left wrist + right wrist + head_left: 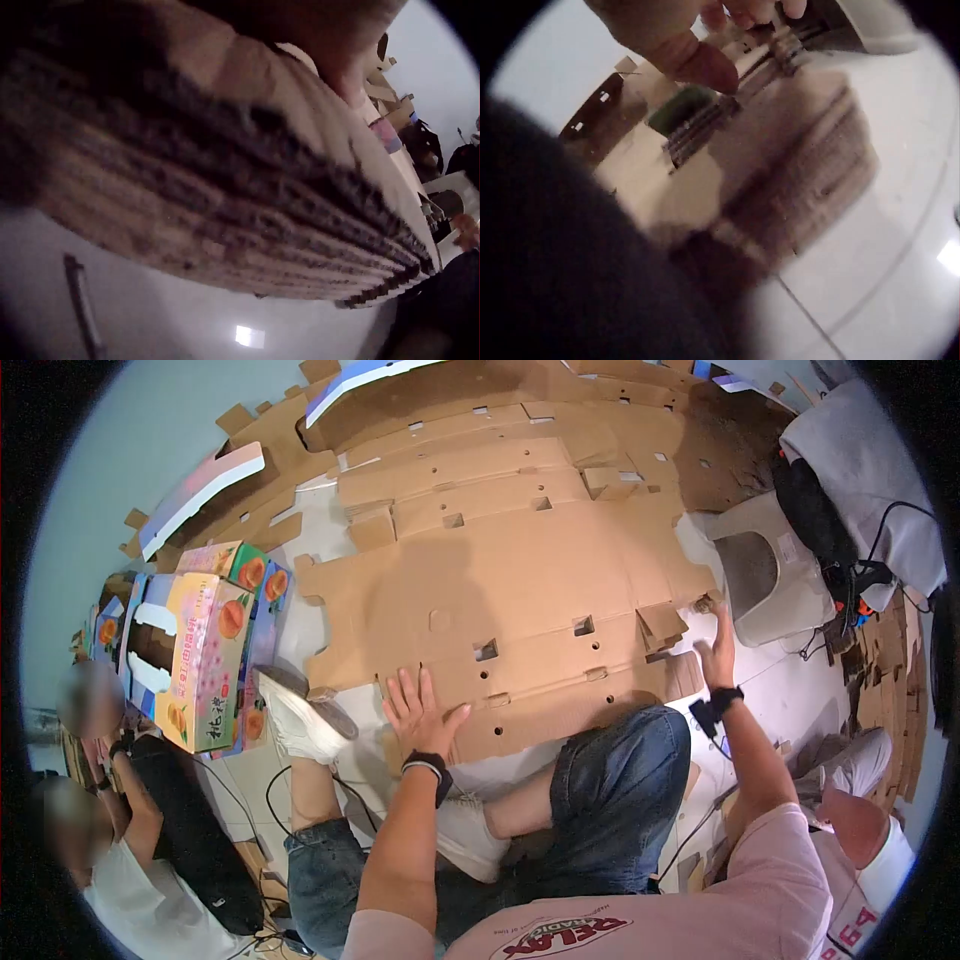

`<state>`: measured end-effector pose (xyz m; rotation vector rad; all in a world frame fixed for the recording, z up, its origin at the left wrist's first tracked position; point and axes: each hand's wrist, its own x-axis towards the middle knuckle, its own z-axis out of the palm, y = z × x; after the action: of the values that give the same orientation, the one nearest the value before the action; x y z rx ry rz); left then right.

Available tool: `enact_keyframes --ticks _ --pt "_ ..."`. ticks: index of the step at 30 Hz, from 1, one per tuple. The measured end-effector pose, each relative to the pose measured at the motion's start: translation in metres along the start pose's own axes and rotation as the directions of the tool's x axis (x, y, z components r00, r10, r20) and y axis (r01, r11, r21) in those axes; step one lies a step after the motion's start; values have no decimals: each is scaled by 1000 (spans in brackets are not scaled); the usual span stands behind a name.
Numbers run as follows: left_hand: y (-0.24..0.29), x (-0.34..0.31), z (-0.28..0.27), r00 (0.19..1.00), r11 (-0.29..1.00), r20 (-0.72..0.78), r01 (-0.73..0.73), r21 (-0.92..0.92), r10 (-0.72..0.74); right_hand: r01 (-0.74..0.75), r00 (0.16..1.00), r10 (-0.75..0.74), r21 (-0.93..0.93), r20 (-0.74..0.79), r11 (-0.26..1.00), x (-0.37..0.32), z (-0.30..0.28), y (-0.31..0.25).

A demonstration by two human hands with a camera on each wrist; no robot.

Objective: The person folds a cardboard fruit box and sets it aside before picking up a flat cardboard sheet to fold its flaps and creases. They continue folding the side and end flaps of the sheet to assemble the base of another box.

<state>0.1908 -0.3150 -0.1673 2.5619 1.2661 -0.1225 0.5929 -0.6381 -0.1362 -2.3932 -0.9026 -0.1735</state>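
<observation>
A stack of flat brown cardboard sheets point(540, 580) with slots and round holes lies in front of the person. On its near left edge rests the left hand point(420, 715), palm down with fingers spread. At the stack's right edge is the right hand point(720, 650), its fingers near the corner; whether it grips there is unclear. The left wrist view shows the layered cardboard edges point(225, 202) close up, under the left hand point(337, 37). In the right wrist view the right hand point(682, 45) has its thumb by the stack's edge point(802, 180), fingertips partly cut off.
Printed fruit boxes point(215, 650) stand at the left, near another person point(150, 860). A grey plastic stool point(790, 580) is at the right. More cardboard point(400, 410) lies at the back. The wearer's shoe point(300, 720) is beside the stack; cables cross the floor.
</observation>
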Motion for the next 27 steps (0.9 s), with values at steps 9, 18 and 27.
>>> enact_keyframes --ticks 9,18,27 --pt "4 -1 0 991 999 -135 8 31 -3 54 878 67 -238 474 970 18 81 -26" --pt "3 4 -3 996 999 -76 37 10 -37 190 801 -71 -139 595 972 165 94 -44" --pt "-1 6 1 996 997 -60 57 -47 -60 -148 888 284 -361 361 921 248 219 -71"
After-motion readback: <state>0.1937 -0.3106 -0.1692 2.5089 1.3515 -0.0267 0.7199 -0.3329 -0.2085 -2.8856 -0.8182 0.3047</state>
